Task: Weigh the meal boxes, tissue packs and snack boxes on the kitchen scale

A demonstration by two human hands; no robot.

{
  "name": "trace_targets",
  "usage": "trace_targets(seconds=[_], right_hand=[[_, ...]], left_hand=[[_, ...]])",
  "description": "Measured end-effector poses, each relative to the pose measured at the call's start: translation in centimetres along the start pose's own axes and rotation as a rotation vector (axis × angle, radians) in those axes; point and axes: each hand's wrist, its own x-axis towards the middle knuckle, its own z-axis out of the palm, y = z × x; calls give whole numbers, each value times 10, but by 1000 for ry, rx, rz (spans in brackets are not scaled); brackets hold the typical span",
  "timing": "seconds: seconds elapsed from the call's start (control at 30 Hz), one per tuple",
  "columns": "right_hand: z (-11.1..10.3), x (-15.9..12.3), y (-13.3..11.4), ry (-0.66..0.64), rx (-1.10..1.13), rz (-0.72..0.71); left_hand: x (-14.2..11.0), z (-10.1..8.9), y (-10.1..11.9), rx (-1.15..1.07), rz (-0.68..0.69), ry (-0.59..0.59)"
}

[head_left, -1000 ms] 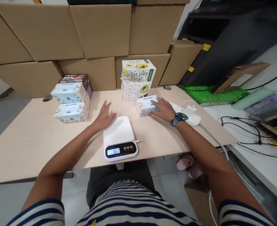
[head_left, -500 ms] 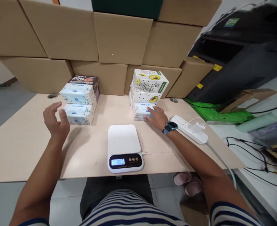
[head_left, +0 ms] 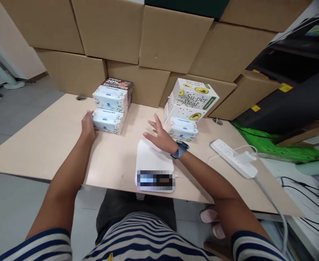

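Where the left hand [head_left: 88, 125] rests: at the outer end of the lower left pack [head_left: 108, 121]; fingers partly hidden, cannot tell if its grip is closed.
Upper left pack [head_left: 110, 98]: on the lower one, before the dark box [head_left: 118, 83]; this side looks only begun.
Scale [head_left: 148, 156]: between the groups; display blurred, reading illegible.
Right hand [head_left: 159, 136]: grip open, empty, over the scale's back edge.
Right pack [head_left: 183, 129]: on the bench [head_left: 40, 145], before the Su-per Meal boxes [head_left: 196, 96]; placing here looks done.

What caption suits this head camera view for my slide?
Left hand at the lower left tissue pack, right hand open over a white scale.
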Motion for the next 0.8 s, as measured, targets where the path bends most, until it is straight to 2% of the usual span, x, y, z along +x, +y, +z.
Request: trace_targets(seconds=[0.07, 0.13, 0.2, 0.3, 0.4, 0.47, 0.6, 0.7, 0.8], right_hand=[[37, 29, -17, -120, 215, 140], [68, 55, -31, -178, 328, 221], [89, 70, -41, -200, 406, 197], [101, 70, -49, -219, 519, 118], [94, 60, -52, -225, 565, 97], [88, 55, -54, -210, 573, 116], [71, 36, -62, -99, 590, 93], [43, -3, -63, -35, 616, 58], [-1, -60, -51, 32, 637, 160]], left_hand=[[-1, 0, 0, -53, -99, -31], [-7, -2, 3, -116, -169, -59], [-16, -5, 9, -128, -176, -53], [-31, -12, 24, -47, -51, -30], [-42, -17, 41, 27, 108, -64], [-47, -16, 50, 46, 157, -89], [-64, -5, 62, -58, 290, -120], [-95, 8, 68, -188, 449, -173], [-137, 17, 71, -203, 539, -386]])
